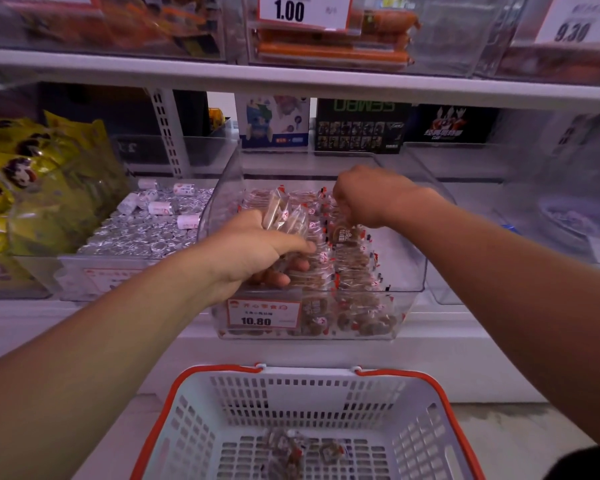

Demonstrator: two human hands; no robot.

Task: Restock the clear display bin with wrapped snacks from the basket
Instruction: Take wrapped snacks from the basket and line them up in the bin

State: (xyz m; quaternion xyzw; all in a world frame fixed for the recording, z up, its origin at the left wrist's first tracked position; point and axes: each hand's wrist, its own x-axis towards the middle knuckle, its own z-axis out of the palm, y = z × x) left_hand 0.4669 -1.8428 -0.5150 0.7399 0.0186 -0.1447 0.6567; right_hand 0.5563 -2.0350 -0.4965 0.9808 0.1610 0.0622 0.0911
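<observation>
- Fingers of the left hand [257, 251] curl around a handful of wrapped snacks [286, 216], gripping the bundle over the front half of the clear display bin [222, 188].
- Fingers of the right hand [364, 197] point down and pinch one snack [347, 234] by its wrapper, just right of the left fingers and above the pile.
- Below both sets of fingers the bin is already well filled on its left and middle; the barest patch shows to the right of the right fingers.
- Judged from this, the step in hand is the drop: let the pinched piece fall toward that bare right side, then loosen the left fingers low over the pile so nothing spills past the front lip with the price tag [263, 315].
- Well beneath the fingers, the basket [194, 386] on the floor holds only a few snacks [291, 448], so the task looks nearly done.
</observation>
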